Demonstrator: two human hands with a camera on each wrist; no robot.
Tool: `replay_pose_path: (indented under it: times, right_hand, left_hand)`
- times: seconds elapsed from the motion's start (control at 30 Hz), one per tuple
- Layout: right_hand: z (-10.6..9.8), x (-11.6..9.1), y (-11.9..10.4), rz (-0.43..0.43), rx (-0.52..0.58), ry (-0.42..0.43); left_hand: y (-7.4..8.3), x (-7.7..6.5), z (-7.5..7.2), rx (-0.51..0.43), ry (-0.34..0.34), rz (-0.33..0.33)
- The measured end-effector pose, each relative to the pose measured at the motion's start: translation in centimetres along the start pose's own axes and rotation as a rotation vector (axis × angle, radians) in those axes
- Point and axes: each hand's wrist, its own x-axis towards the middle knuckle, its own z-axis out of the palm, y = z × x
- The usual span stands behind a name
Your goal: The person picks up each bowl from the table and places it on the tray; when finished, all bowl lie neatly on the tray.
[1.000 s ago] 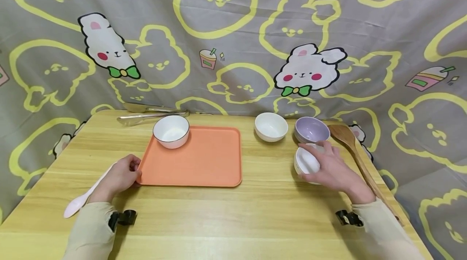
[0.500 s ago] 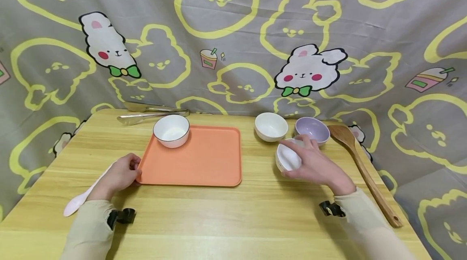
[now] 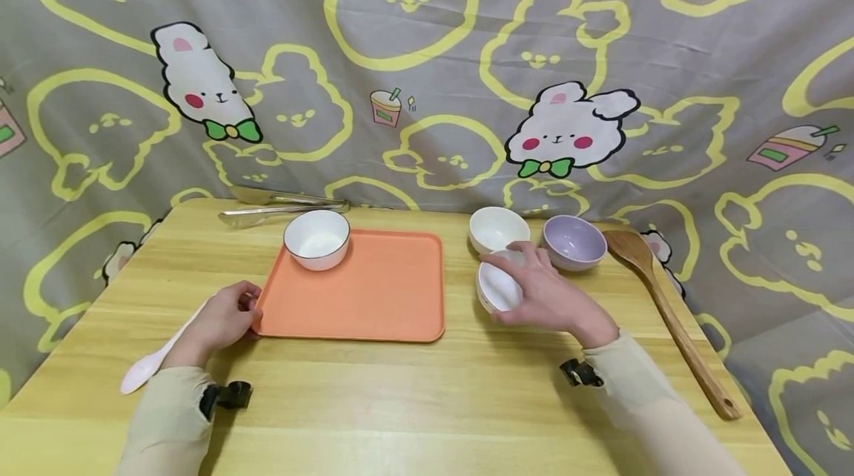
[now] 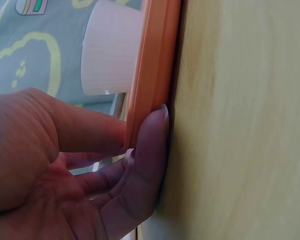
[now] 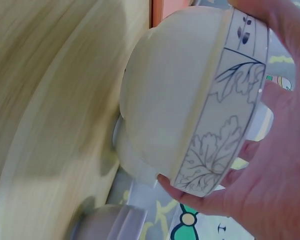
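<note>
Bowl (image 5: 172,85), right grip (image 3: 543,296) curled wide across rim, best hold: likely rigid, slick, chippable. Left grip (image 3: 223,319) pinches tray (image 3: 367,291) side facing tabletop (image 3: 373,409)'s left edge.

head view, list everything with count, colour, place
Tray: 1, orange, left
Rimmed bowl: 1, white, on tray
Patterned bowl: 1, white, right of tray
Plain bowl: 1, white, behind patterned bowl
Purple bowl: 1, purple, back right
Tongs: 1, silver, behind tray
Spoon: 1, pale pink, left
Spatula: 1, brown, right edge
Table: 1, yellowish, below
Curtain: 1, grey, yellow outlines, behind
Left hand: 1, beige-sleeved, gripping tray
Right hand: 1, beige-sleeved, holding patterned bowl
Straps: 2, black, wrists
</note>
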Motion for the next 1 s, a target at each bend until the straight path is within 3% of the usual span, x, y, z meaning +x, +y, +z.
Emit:
replay_pose_path:
  times: [0.37,0.63,1.0]
  right_hand:
    - [0.7,2.9,-1.4,-0.121,-0.043,-0.032]
    - [1.0,5.4,-2.6,-0.130,-0.011,-0.053]
    - [1.6,9.0,-4.3,-0.124,0.016,-0.121]
  left_hand:
    - [-0.1,-0.1,0.0,-0.035,-0.013,0.003]
    - [-0.1,-0.1,0.2,-0.101,-0.008,-0.018]
    - [-0.3,-0.1,0.2,-0.107,-0.009,-0.029]
